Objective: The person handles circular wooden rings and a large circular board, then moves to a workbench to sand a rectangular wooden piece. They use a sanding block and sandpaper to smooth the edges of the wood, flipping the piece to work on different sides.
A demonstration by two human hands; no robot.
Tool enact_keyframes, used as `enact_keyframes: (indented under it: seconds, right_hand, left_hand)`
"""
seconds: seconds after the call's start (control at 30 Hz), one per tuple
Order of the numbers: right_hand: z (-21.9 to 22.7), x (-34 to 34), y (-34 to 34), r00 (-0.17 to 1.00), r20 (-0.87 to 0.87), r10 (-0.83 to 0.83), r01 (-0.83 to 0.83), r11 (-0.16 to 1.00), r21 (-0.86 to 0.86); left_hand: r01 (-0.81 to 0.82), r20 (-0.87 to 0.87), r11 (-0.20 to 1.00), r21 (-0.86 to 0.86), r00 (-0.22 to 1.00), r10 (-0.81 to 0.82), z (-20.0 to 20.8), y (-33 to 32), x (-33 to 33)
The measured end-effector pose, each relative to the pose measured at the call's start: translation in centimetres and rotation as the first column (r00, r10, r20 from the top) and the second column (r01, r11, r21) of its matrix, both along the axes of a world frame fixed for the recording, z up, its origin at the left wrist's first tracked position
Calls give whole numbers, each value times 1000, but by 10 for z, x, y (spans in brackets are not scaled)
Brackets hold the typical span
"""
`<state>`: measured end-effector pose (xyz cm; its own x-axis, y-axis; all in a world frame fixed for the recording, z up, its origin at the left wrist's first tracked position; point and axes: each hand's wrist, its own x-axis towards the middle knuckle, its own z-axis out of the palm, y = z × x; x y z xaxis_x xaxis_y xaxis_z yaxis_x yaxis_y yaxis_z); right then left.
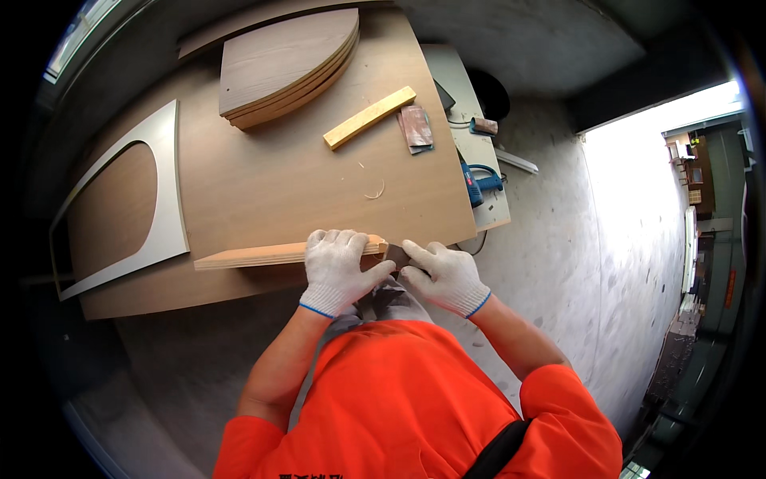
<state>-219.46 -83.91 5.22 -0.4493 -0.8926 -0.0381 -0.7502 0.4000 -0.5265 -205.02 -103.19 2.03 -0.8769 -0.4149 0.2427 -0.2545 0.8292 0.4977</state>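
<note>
left hand [341, 267], gloved, clamped over end of board [271, 255] standing on edge at near side of table [319, 191]. right hand [443, 275], gloved, fingers curled together at board's rt end, touching; whether it grips, cannot tell. behind: stack of curved panels [283, 68], wood block [369, 117], sandpaper [416, 128], blue drill [477, 184], grey cut-out frame [163, 191].

1. Worktable [271, 184]: a stack of curved panels [283, 64] lies at the far side.
2. Right of the stack: a wooden block [369, 117], then a sanding pad [416, 128].
3. Left edge: a cut-out frame [163, 191].
4. Near edge: a board [255, 255], under the left hand [341, 270]; the right hand [445, 275] sits at its right end, possibly touching.
5. Right of the table: a power tool [479, 182] on a side bench [471, 152].
</note>
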Motion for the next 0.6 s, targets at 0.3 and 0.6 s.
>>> enact_keyframes:
  seconds: [0.3,0.6]
  right_hand:
    - [3,3,-3,998,57,-9,7,999,37]
    - [-52,-1,3,865,349,-361,377,926,26]
  left_hand:
    - [13,38,1000,22,999,-14,1,0,2]
    - [-69,-9,996,51,998,69,0,6,-4]
